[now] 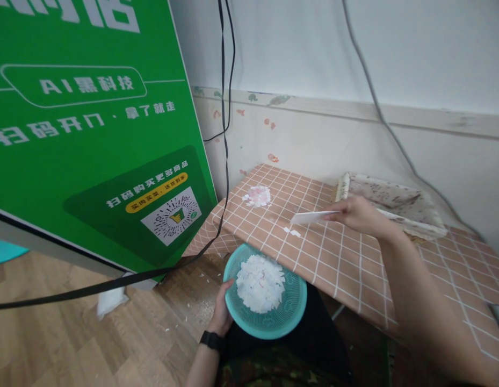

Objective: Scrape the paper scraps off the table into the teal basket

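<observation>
My left hand (pixel 222 309) grips the rim of a teal plastic colander (pixel 293 301) just below the table edge. Inside the colander lies a heap of small white paper scraps (pixel 260 284). Over the table, my right hand (pixel 356 214) pinches a flat white card (pixel 313 216), its far end close to the cloth. A few white scraps (pixel 291 231) lie on the cloth just below the card. Farther back to the left sits a small pile of pink and white scraps (pixel 257 196).
The table wears a brown checked cloth (pixel 313 247). A fabric-lined basket (pixel 394 204) stands by the wall. At left is a large green cabinet (pixel 92 129), with a black strap (pixel 112 284) hanging across. Scraps and a white bag (pixel 112 302) lie on the wood floor.
</observation>
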`<state>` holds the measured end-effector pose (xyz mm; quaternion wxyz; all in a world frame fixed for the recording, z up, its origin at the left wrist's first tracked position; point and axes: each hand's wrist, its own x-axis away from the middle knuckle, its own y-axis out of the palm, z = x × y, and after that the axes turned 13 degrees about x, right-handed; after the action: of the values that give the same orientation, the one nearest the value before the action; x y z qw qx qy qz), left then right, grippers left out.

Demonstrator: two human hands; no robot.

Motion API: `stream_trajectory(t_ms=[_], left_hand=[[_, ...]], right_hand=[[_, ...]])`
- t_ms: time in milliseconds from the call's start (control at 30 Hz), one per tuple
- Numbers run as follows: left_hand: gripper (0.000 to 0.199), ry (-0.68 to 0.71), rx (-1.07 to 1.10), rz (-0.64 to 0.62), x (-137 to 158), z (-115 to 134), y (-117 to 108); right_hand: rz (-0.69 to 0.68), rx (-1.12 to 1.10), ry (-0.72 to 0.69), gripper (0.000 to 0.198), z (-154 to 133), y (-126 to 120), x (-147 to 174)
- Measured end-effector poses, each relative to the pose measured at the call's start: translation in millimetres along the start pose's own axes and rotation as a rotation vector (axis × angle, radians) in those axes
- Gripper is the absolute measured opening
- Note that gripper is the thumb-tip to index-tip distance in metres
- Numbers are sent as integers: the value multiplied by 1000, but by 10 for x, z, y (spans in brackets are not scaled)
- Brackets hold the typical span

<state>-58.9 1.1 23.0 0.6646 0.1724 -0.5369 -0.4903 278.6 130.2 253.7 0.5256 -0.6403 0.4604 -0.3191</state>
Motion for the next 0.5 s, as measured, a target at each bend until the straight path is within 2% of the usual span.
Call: stream_trajectory(t_ms=[100,167,300,500], left_hand=[[26,-14,11,11,1,11,5],[25,-2,26,18,6,11,7],[27,26,57,17,32,-1,26],[24,23,74,-23,94,29,146]], right_hand=[[265,58,119,28,-96,277,318],[367,104,141,25,-190,511,479],[453,127,178,25,-377,842,617],[469,92,82,29,-535,941,657]])
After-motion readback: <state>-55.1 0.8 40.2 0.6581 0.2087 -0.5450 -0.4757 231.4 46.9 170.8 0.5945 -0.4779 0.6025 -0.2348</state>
